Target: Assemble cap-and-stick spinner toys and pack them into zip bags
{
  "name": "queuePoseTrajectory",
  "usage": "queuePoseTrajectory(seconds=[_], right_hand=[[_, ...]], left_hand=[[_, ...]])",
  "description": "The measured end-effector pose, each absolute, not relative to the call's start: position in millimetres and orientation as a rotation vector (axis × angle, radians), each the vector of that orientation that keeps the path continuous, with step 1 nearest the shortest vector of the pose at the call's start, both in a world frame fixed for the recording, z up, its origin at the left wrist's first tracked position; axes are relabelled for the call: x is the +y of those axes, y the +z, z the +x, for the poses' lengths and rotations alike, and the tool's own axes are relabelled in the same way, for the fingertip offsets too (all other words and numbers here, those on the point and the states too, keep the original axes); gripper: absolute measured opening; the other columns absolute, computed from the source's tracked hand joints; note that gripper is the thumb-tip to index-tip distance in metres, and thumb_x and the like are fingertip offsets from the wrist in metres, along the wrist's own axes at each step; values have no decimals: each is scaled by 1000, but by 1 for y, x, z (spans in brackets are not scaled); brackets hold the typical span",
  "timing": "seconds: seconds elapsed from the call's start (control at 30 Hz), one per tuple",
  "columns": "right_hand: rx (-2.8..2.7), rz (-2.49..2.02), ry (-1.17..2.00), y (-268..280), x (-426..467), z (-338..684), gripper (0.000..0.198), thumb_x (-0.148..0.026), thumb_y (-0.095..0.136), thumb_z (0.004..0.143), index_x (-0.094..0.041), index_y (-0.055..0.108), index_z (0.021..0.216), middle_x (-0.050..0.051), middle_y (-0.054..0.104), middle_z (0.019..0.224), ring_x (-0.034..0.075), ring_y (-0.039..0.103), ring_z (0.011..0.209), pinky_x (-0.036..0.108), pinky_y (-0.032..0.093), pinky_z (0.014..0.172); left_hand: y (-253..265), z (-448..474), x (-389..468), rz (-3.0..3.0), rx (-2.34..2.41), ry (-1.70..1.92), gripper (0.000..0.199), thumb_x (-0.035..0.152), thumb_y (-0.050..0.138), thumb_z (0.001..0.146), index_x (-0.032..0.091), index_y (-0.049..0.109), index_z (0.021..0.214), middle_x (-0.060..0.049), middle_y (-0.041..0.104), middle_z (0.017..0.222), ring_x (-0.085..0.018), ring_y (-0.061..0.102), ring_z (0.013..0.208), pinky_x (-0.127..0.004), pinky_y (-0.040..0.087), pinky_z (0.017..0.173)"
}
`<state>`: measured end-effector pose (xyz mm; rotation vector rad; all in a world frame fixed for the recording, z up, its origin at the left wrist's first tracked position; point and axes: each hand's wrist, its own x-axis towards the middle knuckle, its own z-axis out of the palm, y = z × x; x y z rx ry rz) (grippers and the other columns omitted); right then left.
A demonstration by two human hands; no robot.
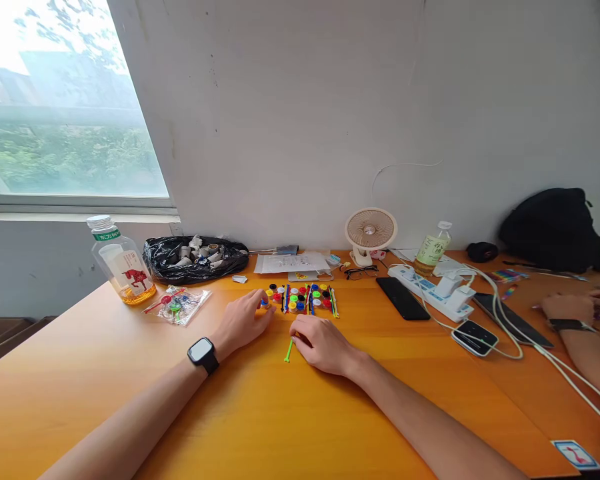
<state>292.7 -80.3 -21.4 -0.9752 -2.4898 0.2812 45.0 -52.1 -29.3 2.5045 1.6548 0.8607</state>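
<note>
My right hand (320,341) pinches a thin bright-green plastic stick (288,351) whose forked lower end points toward me over the table. Just left of it, my left hand (243,323) has its thumb and fingers closed about a small blue round piece (265,304), partly hidden by the fingers. Beyond both hands lie several coloured round pieces (293,307) in red, yellow, black, white, green and blue. Among them, several thin coloured sticks (309,300) lie roughly lengthwise, pointing away from me.
At left stand a drink bottle (130,270) and a clear bag of small parts (177,305). Behind are a black plastic bag (195,260), papers (293,263) and a fan (370,230). To the right lie a phone (403,298), a power strip (433,293) with cables, and another person's hand (567,308).
</note>
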Motion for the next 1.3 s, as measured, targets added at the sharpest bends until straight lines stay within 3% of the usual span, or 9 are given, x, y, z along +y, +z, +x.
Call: queuePoseTrajectory(seconds=[0.17, 0.37, 0.5, 0.6, 0.8, 0.87, 1.0, 1.13, 1.3], right_hand=[[-2474, -928, 215, -22, -80, 292, 16, -6, 56, 91, -20, 55, 85, 4, 64, 92, 20, 54, 90, 31, 40, 80], [-2389, -950, 369, -15, -85, 292, 13, -10, 53, 95, -21, 54, 88, 3, 63, 90, 19, 55, 86, 32, 41, 82], [-2275, -976, 553, -3, -84, 298, 13, -20, 47, 102, -22, 51, 91, 1, 60, 88, 18, 54, 79, 30, 40, 75], [-2168, -1021, 694, 5, -79, 303, 15, -28, 42, 106, -23, 49, 94, -1, 55, 84, 17, 50, 75, 30, 39, 70], [-2005, -1118, 943, 0, -69, 313, 22, -42, 44, 106, -24, 48, 95, -3, 50, 84, 16, 47, 76, 29, 41, 72], [-1935, -1110, 1026, -9, -67, 317, 22, -43, 44, 105, -24, 48, 95, -3, 47, 82, 15, 44, 73, 27, 40, 68], [-1827, -1084, 1116, -24, -66, 322, 26, -47, 47, 103, -23, 56, 99, -3, 46, 79, 14, 40, 64, 25, 36, 58], [-1833, -1069, 1146, -28, -68, 321, 29, -44, 53, 99, -20, 68, 103, 1, 56, 85, 13, 44, 65, 26, 37, 59], [-1795, -1026, 1196, -26, -75, 315, 22, -36, 58, 94, -21, 69, 107, 2, 66, 88, 16, 58, 77, 29, 46, 70]], left_hand=[[-39, 35, -42, 2367, 1689, 948, 30, 52, 48, 104, 23, 57, 109, -8, 71, 112, -25, 70, 97, -33, 50, 79], [-30, 35, -44, 2251, 1687, 973, 40, 55, 41, 107, 20, 60, 105, -7, 72, 93, -23, 67, 80, -31, 44, 69], [-20, 39, -51, 2192, 1739, 929, 49, 51, 36, 108, 19, 60, 81, -3, 64, 65, -19, 58, 59, -30, 33, 58], [-18, 44, -55, 2125, 1575, 858, 57, 53, 35, 107, 18, 62, 72, -5, 65, 64, -18, 58, 58, -29, 36, 58], [-19, 63, -68, 1837, 1057, 729, 57, 64, 46, 103, 15, 72, 89, -7, 75, 83, -19, 66, 73, -28, 51, 68], [-18, 67, -71, 1900, 951, 670, 50, 60, 53, 102, 16, 76, 93, -7, 76, 90, -19, 66, 81, -27, 50, 74], [-19, 68, -74, 1961, 959, 680, 49, 59, 66, 95, 18, 72, 121, -6, 74, 94, -17, 62, 76, -26, 46, 66], [-22, 70, -77, 2073, 963, 683, 43, 56, 71, 92, 17, 75, 110, -6, 73, 92, -14, 56, 68, -25, 44, 61], [-25, 76, -81, 2253, 1006, 677, 34, 53, 70, 94, 23, 78, 106, -3, 69, 81, -14, 53, 65, -25, 40, 58]])
